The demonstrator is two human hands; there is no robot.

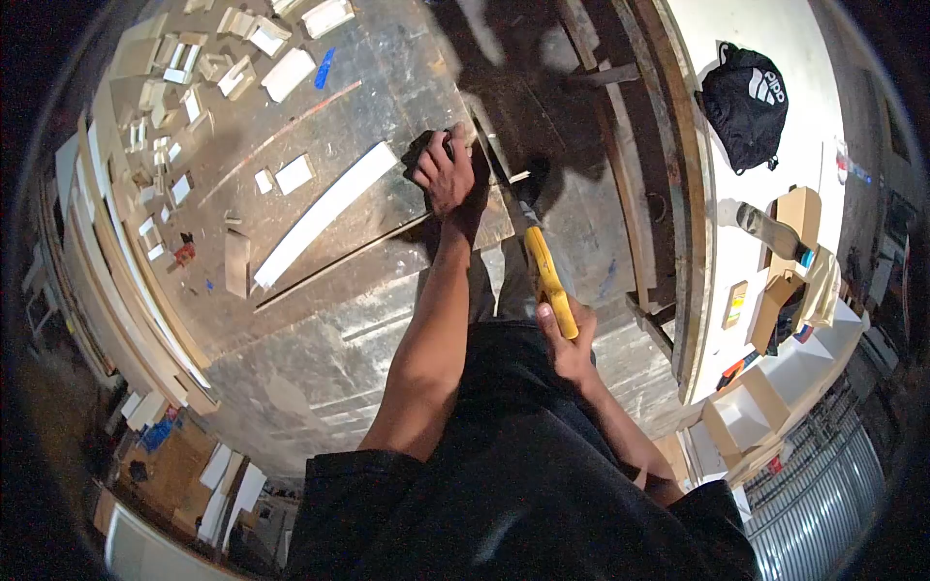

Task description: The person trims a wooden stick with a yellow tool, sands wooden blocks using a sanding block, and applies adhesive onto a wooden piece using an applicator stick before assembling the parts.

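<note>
My right hand (570,334) is wrapped round the yellow handle of a saw (548,276). The saw's dark blade reaches forward and to the left, beside the work surface's edge. My left hand (448,172) is closed at that edge, with its fingers bent down; a small light piece shows by its fingertips, but what it grips is too hidden to name. A long white strip (325,215) lies on the wooden work surface (378,247), to the left of my left hand.
Many small wood blocks (289,74) and a blue piece (325,68) lie at the upper left. Long boards (121,261) line the left side. On the right, a white-topped bench (712,290) holds a black bag (744,108), a bottle (770,230) and cardboard boxes (796,213).
</note>
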